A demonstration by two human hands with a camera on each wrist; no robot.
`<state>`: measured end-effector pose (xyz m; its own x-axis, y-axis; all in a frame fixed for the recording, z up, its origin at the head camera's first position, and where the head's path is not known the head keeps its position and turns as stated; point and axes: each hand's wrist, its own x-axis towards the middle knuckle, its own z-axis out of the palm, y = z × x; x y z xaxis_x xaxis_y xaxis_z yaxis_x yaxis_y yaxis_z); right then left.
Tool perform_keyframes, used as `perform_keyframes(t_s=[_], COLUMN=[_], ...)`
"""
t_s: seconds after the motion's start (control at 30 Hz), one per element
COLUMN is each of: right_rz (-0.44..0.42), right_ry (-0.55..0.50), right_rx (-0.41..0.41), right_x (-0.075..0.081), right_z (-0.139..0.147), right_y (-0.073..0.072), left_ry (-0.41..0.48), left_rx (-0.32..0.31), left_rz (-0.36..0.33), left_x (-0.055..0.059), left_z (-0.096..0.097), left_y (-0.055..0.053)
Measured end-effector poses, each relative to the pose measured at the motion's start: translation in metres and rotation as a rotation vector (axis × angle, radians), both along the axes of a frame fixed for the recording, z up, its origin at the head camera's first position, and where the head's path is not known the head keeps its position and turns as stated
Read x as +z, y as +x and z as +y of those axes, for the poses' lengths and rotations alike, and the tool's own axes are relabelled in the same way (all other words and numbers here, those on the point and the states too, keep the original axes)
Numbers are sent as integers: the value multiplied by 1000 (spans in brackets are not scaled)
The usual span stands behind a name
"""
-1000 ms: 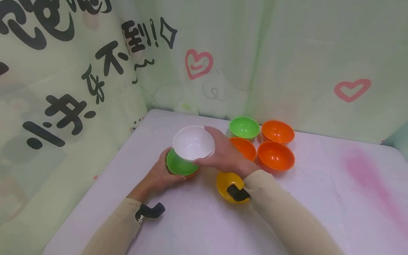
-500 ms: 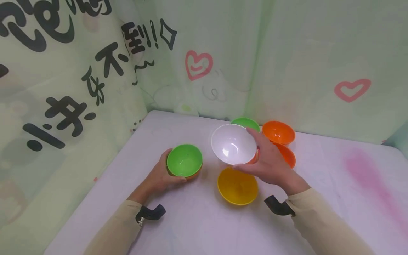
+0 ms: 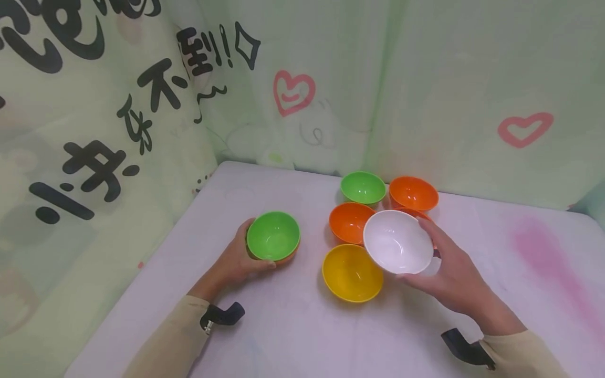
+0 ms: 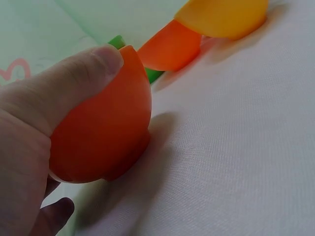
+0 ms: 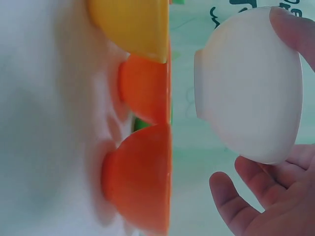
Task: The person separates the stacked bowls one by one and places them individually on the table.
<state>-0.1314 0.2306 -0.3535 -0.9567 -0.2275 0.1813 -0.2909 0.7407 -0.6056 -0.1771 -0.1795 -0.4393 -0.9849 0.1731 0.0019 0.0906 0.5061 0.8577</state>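
Note:
My left hand (image 3: 235, 258) grips a small stack at its left side: a green bowl (image 3: 273, 236) nested in an orange bowl (image 4: 110, 123). The left wrist view shows the thumb at the orange rim, with the stack close over the table. Held up in my right hand (image 3: 454, 273) is a white bowl (image 3: 396, 242), pinched at its right side between thumb and fingers. It is raised above the bowl rims in the right wrist view. Beneath and beside it are a yellow bowl (image 3: 352, 274) and an orange bowl (image 3: 348, 222); another orange bowl (image 5: 142, 179) is mostly hidden behind it in the head view.
Toward the back of the white-covered table (image 3: 302, 336) stand a green bowl (image 3: 363, 187) and one more orange bowl (image 3: 413, 193), close together. A pale green curtain (image 3: 425, 79) with drawings hangs along the back and left edges.
My right hand has carried the white bowl from above the left stack rightward and toward me, past the yellow bowl. The left hand has stayed at its stack.

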Motion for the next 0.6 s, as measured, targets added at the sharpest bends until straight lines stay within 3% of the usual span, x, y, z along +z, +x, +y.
perform_keyframes(t_s=[0.2, 0.6], right_rz=[-149, -251], right_ry=[65, 105], right_rx=[-82, -138], right_x=[-11, -32], right_z=[13, 28], right_y=[12, 27], left_ry=[2, -7], left_rx=[-3, 4], left_rz=[0, -10], left_x=[-2, 2], left_z=[-1, 0], left_y=[0, 1])
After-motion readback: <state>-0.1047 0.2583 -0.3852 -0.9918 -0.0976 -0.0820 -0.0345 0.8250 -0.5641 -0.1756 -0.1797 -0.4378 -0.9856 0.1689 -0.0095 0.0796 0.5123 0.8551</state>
